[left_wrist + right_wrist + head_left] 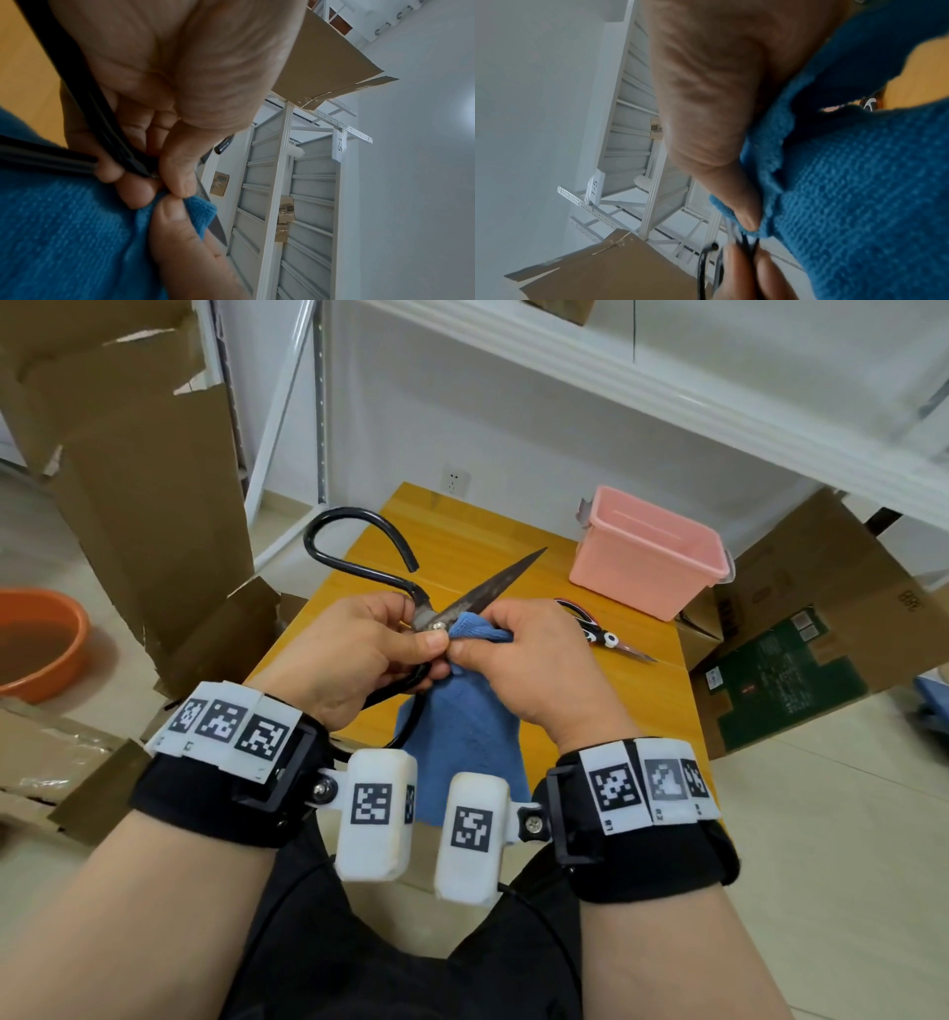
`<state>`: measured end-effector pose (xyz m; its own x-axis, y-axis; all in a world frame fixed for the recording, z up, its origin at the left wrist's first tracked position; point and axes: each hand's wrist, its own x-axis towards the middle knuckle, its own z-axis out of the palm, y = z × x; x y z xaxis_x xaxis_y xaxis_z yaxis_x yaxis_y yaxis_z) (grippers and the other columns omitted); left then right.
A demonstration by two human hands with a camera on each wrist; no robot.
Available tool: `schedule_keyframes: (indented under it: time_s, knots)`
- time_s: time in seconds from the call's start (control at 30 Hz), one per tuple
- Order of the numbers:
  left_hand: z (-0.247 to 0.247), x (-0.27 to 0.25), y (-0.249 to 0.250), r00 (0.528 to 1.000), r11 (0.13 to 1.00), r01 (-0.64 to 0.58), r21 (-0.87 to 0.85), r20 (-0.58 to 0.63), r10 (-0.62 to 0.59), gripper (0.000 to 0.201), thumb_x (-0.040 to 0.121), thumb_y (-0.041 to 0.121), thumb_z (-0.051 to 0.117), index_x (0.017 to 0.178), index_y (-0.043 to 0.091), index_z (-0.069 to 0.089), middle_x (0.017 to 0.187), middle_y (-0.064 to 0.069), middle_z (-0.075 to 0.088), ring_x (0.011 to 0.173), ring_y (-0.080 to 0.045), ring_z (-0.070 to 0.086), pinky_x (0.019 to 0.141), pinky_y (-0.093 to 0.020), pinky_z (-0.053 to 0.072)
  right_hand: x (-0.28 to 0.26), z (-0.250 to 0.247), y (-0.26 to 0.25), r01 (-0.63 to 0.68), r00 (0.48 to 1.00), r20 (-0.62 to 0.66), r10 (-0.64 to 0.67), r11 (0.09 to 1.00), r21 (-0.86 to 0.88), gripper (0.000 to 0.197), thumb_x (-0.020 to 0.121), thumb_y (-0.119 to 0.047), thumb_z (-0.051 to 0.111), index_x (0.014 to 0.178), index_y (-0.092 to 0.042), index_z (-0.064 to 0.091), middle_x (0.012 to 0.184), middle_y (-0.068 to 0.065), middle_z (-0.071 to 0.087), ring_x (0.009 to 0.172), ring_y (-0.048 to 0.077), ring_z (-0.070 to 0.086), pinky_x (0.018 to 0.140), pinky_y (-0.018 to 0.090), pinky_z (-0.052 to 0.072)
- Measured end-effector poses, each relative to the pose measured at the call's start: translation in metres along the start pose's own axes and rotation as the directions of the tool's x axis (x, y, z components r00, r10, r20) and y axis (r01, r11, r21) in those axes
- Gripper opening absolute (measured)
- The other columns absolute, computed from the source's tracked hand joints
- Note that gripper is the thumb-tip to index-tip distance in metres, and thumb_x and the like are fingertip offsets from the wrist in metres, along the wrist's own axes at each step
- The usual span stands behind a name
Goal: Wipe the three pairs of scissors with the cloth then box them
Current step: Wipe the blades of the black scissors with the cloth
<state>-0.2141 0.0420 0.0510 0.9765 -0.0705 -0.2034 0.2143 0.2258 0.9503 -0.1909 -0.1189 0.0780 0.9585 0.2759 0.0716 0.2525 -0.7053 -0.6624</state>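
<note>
Large black-handled scissors (464,603) with dark blades are held above the wooden table (462,541). My left hand (359,654) grips them at the pivot, thumb on the rivet. My right hand (518,649) pinches the blue cloth (462,737) around the blade base just beside the pivot. In the left wrist view the cloth (64,233) wraps the blade (217,227) under the right thumb. The right wrist view shows the cloth (859,182) filling the right side. A second pair of scissors (601,634) with black-and-white handles lies on the table to the right. The pink box (649,552) stands at the table's far right corner.
Cardboard boxes (801,629) lean at the table's right; more cardboard (128,480) stands at the left. An orange basin (36,644) sits on the floor, left. White metal shelving (667,377) rises behind the table.
</note>
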Motion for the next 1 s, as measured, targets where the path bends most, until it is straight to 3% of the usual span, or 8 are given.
schedule_keyframes:
  time_s: [0.2,0.33,0.57,0.77,0.9,1.0]
  knots:
    - [0.001,0.000,0.004,0.999,1.000,0.007,0.001,-0.039,-0.007,0.021,0.087,-0.003,0.064,0.071,0.011,0.063,0.068,-0.008,0.068,0.059,-0.016,0.067,0.054,-0.022,0.056,0.002,-0.001,0.001,-0.055,0.998,0.006,0.054,0.995,0.081,0.018,0.074,-0.034,0.076,0.076,-0.017,0.073,0.077,0.005,0.071,0.077,0.028,0.069,0.071,0.052,0.058]
    - [-0.005,0.001,0.003,0.996,1.000,0.014,0.000,-0.084,-0.014,0.022,0.087,-0.001,0.065,0.070,0.012,0.060,0.068,-0.007,0.067,0.060,-0.016,0.067,0.055,-0.023,0.056,-0.002,-0.006,0.005,-0.081,0.997,0.015,0.079,0.991,0.107,0.024,0.080,-0.028,0.077,0.063,-0.017,0.065,0.063,0.001,0.061,0.060,0.019,0.057,0.063,0.045,0.053]
    - [-0.006,0.001,0.008,0.995,1.000,0.018,0.005,-0.094,-0.018,0.018,0.088,0.002,0.065,0.073,0.011,0.060,0.069,-0.007,0.067,0.062,-0.016,0.067,0.060,-0.026,0.056,-0.005,-0.015,0.006,-0.053,0.998,0.022,0.051,0.993,0.101,0.017,0.082,-0.027,0.077,0.077,-0.011,0.073,0.073,0.014,0.070,0.062,0.017,0.058,0.062,0.046,0.054]
    - [-0.010,0.000,0.014,0.993,1.000,0.006,-0.007,-0.118,-0.007,0.014,0.089,0.004,0.065,0.077,0.010,0.061,0.067,-0.005,0.066,0.061,-0.014,0.068,0.059,-0.023,0.056,-0.008,-0.031,0.007,-0.030,0.999,0.014,0.029,0.994,0.107,0.015,0.084,-0.025,0.077,0.075,-0.015,0.072,0.059,-0.004,0.062,0.053,0.008,0.056,0.054,0.028,0.047]
    - [-0.014,0.000,0.016,0.992,1.000,0.001,-0.014,-0.129,-0.003,0.006,0.088,0.005,0.066,0.085,0.007,0.062,0.070,-0.005,0.067,0.063,-0.014,0.069,0.057,-0.022,0.057,-0.010,-0.035,0.012,0.007,1.000,-0.005,-0.006,0.992,0.129,0.018,0.085,-0.025,0.075,0.070,-0.015,0.070,0.053,-0.006,0.058,0.049,0.009,0.053,0.051,0.027,0.045]
    - [-0.017,0.000,0.018,0.991,1.000,-0.006,-0.002,-0.131,0.006,0.003,0.090,0.006,0.065,0.088,0.006,0.063,0.069,-0.004,0.067,0.063,-0.012,0.069,0.058,-0.021,0.056,-0.012,-0.042,0.016,0.042,0.999,-0.019,-0.040,0.990,0.138,0.028,0.086,-0.022,0.073,0.060,-0.024,0.064,0.047,-0.012,0.053,0.046,0.004,0.049,0.049,0.023,0.042]
